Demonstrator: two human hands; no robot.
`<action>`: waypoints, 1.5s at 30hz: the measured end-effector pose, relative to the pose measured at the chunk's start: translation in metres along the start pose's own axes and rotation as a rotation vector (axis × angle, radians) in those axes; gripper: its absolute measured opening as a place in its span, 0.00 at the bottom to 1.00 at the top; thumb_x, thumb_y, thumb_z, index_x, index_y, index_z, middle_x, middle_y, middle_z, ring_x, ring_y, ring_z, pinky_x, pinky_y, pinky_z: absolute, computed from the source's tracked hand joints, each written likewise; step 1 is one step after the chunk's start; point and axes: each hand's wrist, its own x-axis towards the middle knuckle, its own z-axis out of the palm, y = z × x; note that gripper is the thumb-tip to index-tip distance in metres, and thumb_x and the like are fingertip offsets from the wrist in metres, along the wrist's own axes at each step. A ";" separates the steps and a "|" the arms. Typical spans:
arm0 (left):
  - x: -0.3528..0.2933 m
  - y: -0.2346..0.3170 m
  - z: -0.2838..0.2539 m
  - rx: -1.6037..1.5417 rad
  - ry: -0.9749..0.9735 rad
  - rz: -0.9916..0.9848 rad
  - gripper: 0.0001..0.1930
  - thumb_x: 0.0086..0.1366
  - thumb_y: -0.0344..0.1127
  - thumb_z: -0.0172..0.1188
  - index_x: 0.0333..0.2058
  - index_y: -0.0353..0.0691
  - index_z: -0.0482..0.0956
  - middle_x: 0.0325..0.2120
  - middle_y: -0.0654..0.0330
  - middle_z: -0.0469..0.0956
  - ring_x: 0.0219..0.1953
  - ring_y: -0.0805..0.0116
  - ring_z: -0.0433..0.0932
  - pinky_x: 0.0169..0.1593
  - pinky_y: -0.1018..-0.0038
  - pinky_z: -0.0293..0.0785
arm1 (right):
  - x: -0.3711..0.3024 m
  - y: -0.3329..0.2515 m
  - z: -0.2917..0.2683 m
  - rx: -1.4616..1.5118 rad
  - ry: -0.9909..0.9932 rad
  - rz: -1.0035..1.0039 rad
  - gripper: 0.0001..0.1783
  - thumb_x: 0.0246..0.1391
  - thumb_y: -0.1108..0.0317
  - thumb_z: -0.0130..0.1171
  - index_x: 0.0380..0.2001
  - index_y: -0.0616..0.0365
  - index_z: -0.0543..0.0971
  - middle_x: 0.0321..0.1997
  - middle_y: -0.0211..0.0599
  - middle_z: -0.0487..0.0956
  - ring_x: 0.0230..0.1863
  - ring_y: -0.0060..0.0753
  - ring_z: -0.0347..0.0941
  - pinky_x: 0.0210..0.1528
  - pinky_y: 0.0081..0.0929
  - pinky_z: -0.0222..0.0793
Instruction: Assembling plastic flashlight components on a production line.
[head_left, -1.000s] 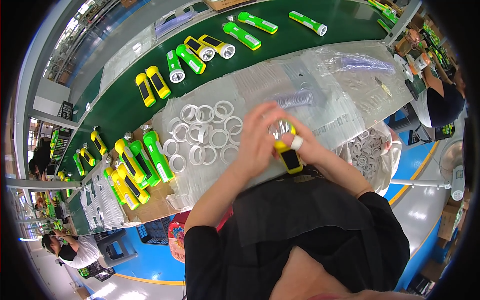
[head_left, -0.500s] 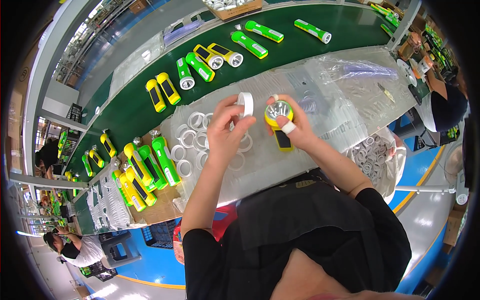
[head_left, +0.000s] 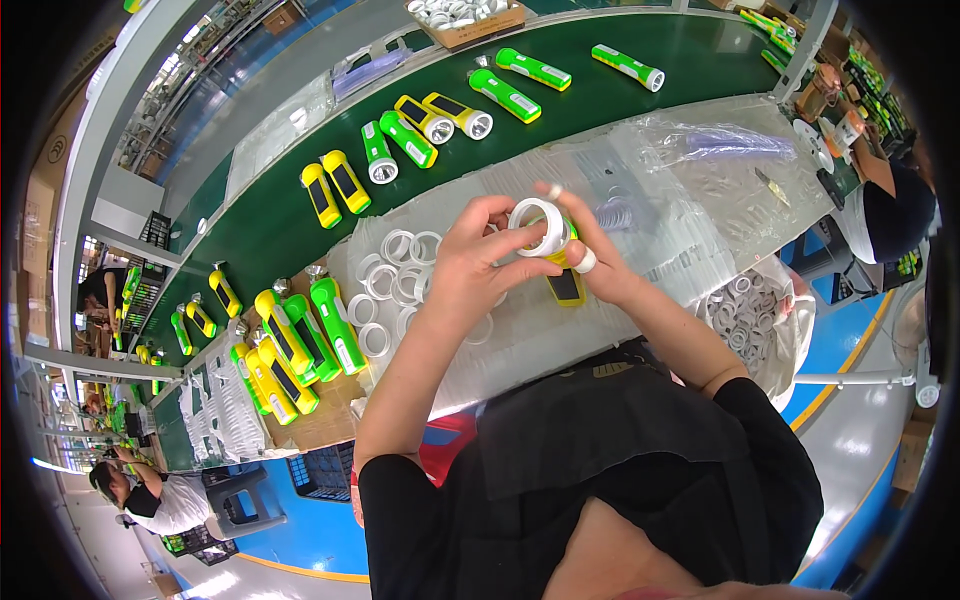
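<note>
My left hand (head_left: 478, 252) grips a white plastic ring (head_left: 555, 233) between thumb and fingers. That ring sits over the head end of a yellow-and-green flashlight (head_left: 567, 289), hiding its lens; whether it is seated on the head I cannot tell. My right hand (head_left: 600, 268), with white wraps on a finger and the thumb, is closed around the flashlight's upper body. Several loose white rings (head_left: 407, 284) lie on the plastic-covered bench (head_left: 450, 375), just left of my hands.
Green and yellow flashlights (head_left: 505, 96) lie along the green conveyor belt (head_left: 560, 125) beyond the bench. More flashlights (head_left: 337, 325) are bunched at the left. A bag of white rings (head_left: 790, 335) hangs at right. Clear plastic film (head_left: 740, 145) and a small knife (head_left: 770, 186) lie rightward. Co-workers sit on both sides.
My left hand has brought the white ring rightward and down onto the flashlight's head, covering the lens that showed before. My right hand still holds the flashlight in about the same place.
</note>
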 end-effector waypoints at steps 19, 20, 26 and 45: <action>0.018 0.014 0.045 -0.070 -0.094 -0.092 0.23 0.46 0.33 0.76 0.40 0.42 0.74 0.37 0.60 0.82 0.36 0.63 0.79 0.37 0.71 0.73 | 0.088 -0.125 -0.061 -0.963 -0.950 0.061 0.17 0.39 0.68 0.67 0.33 0.62 0.74 0.32 0.39 0.74 0.32 0.40 0.73 0.33 0.34 0.69; 0.018 0.014 0.046 -0.077 -0.068 -0.070 0.23 0.45 0.32 0.76 0.39 0.41 0.74 0.38 0.60 0.82 0.35 0.64 0.79 0.37 0.71 0.73 | 0.088 -0.124 -0.059 -0.977 -0.939 0.084 0.18 0.39 0.65 0.68 0.32 0.62 0.74 0.29 0.40 0.75 0.31 0.40 0.74 0.31 0.33 0.68; 0.020 0.014 0.052 -0.060 -0.085 -0.095 0.22 0.45 0.31 0.75 0.39 0.41 0.74 0.37 0.61 0.82 0.32 0.67 0.76 0.37 0.72 0.72 | 0.064 -0.118 -0.044 -1.314 -0.504 0.331 0.27 0.37 0.49 0.70 0.30 0.61 0.74 0.24 0.45 0.76 0.27 0.50 0.74 0.29 0.41 0.68; 0.023 0.019 0.060 -0.083 -0.032 -0.108 0.21 0.45 0.32 0.75 0.38 0.40 0.76 0.35 0.60 0.81 0.33 0.63 0.78 0.34 0.72 0.73 | 0.073 -0.114 -0.068 -0.828 -0.632 -0.136 0.28 0.38 0.45 0.65 0.25 0.63 0.76 0.25 0.49 0.78 0.28 0.53 0.76 0.29 0.43 0.70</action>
